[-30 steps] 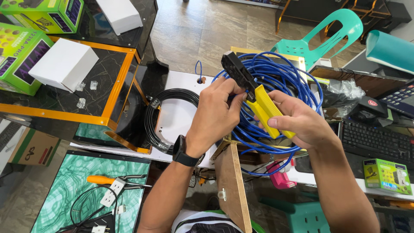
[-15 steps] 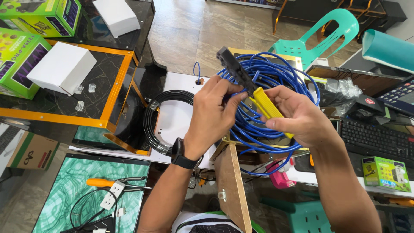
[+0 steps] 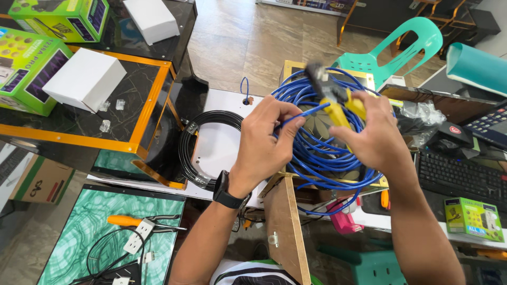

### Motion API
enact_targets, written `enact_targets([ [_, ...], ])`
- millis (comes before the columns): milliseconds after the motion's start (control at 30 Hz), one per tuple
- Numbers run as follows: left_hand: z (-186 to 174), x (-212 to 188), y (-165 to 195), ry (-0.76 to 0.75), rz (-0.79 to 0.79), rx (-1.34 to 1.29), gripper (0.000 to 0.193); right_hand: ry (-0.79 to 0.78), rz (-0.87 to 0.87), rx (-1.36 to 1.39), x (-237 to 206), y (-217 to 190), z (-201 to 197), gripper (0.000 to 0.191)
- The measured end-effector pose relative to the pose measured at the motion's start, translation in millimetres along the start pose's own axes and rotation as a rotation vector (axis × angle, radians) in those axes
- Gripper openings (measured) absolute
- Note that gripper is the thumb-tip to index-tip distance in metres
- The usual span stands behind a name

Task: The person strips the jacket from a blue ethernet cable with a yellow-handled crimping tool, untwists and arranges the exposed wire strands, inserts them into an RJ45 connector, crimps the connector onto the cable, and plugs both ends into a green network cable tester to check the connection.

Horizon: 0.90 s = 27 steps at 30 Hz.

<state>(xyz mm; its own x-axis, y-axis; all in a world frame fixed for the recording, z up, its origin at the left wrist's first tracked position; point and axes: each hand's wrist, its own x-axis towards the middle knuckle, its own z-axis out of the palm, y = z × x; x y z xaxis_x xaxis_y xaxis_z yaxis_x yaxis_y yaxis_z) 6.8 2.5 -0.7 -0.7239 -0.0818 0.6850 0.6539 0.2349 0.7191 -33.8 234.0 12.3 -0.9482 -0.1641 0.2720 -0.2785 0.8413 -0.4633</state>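
I see my right hand [image 3: 377, 140] closed around the yellow-handled crimping tool [image 3: 332, 97], its dark head pointing far-left over the blue coiled network cable [image 3: 322, 153]. My left hand [image 3: 264, 140] pinches a loose blue strand just left of the tool. The coiled black cable [image 3: 193, 153] lies left; the black keyboard [image 3: 459, 177] crowds the right.
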Motion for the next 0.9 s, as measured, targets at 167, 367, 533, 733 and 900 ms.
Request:
enact_targets([
  [167, 0.0, -0.6, 6.7, -0.031, 0.011, 0.015, 0.013, -0.108, 0.073, -0.227, -6.4, 3.4, 12.5, 0.079],
  [367, 6.1, -0.8, 7.4, -0.083, 0.018, 0.036, 0.011, -0.08, -0.267, -0.073, -3.5, -3.7, -4.0, 0.059],
  [533, 5.6, 0.3, 8.4, -0.169, 0.022, 0.066, 0.007, 0.039, -0.505, 0.376, -8.4, -35.9, -15.7, 0.029],
  [733, -3.3, 0.7, 10.6, -0.289, 0.109, 0.041, 0.015, 0.057, -0.612, 0.277, -5.4, -52.8, -21.6, 0.007],
  [900, -3.6, 1.3, 6.8, -0.316, 0.161, -0.009, 0.028, -0.152, -0.445, 0.479, 6.6, -28.6, -5.1, 0.027],
])
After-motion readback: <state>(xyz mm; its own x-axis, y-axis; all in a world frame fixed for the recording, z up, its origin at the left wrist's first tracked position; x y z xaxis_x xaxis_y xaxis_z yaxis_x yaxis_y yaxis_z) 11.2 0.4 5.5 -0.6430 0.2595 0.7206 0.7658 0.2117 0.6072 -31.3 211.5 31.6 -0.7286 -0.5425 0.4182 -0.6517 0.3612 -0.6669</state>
